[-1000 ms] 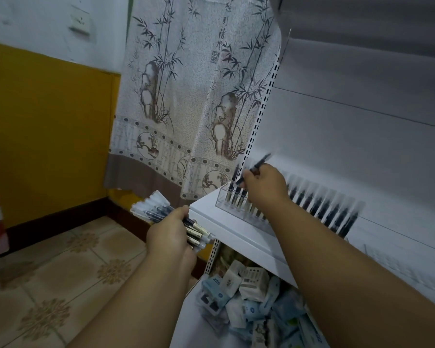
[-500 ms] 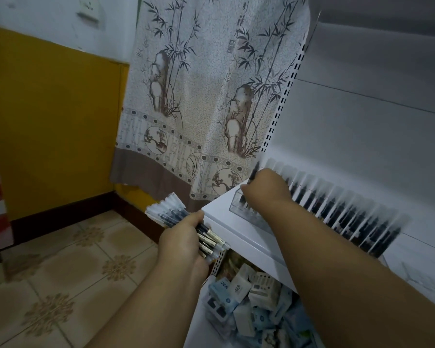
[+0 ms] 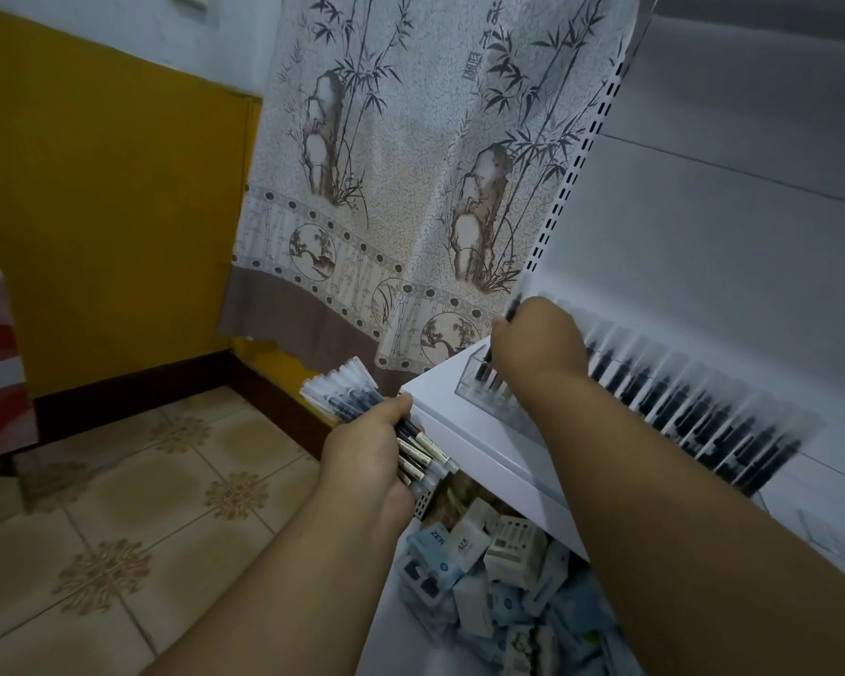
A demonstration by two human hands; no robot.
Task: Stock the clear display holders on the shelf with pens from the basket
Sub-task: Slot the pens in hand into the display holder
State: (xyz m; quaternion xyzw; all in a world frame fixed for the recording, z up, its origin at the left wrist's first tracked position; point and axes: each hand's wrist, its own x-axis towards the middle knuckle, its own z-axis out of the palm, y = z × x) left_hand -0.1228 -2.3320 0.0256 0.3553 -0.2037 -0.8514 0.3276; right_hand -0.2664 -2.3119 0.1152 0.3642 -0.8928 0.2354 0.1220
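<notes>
My left hand [image 3: 367, 451] grips a bundle of clear-barrelled pens [image 3: 347, 392] with black ink, held out left of the white shelf [image 3: 464, 426]. My right hand [image 3: 537, 341] pinches a single pen [image 3: 501, 336] that stands upright in the left end of the clear display holder [image 3: 474, 390] on the shelf. A long row of pens [image 3: 693, 392] fills the holder to the right of my hand. The basket is not in view.
A bamboo-print curtain [image 3: 411, 178] hangs behind the shelf's left end. A perforated upright [image 3: 576, 168] runs up the shelf back. Below the shelf lies a pile of small boxed goods [image 3: 498, 573]. Tiled floor [image 3: 118, 529] and a yellow wall [image 3: 103, 202] lie to the left.
My right hand has brought its pen from a slant above the holder down upright into the left end slot. The left hand keeps its bundle; the camera has shifted leftwards.
</notes>
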